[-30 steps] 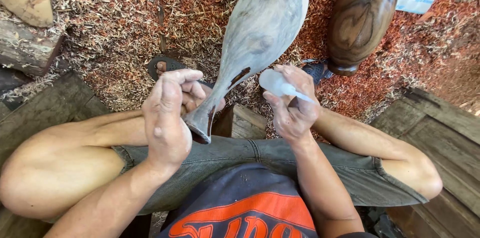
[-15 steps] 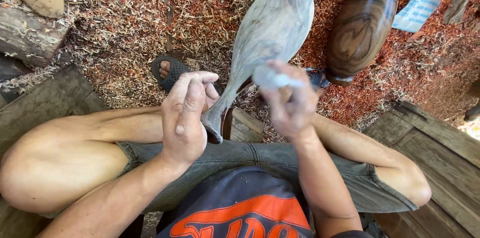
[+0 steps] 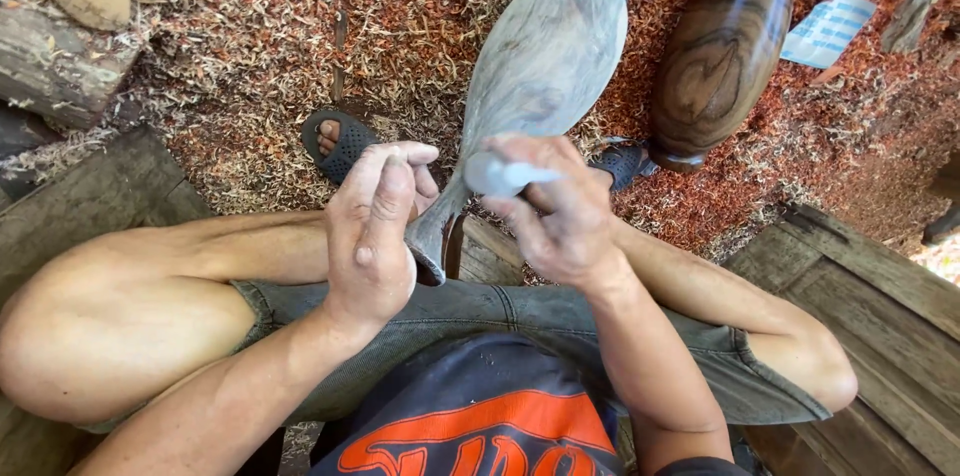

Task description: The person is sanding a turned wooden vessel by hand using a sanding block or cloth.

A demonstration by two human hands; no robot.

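While our left hand (image 3: 370, 236) clasps the narrow neck of one grey wooden vase (image 3: 535, 76) and our right hand (image 3: 560, 211) grips one small white bottle (image 3: 500, 176), contents unseen, we note one dark vase (image 3: 725, 41) beyond on shavings (image 3: 250, 56).

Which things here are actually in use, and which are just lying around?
In use:
left hand gripping the pale wooden vase
right hand holding the small white bottle

Lying about:
dark striped vase
logs
blue-white packet
shavings
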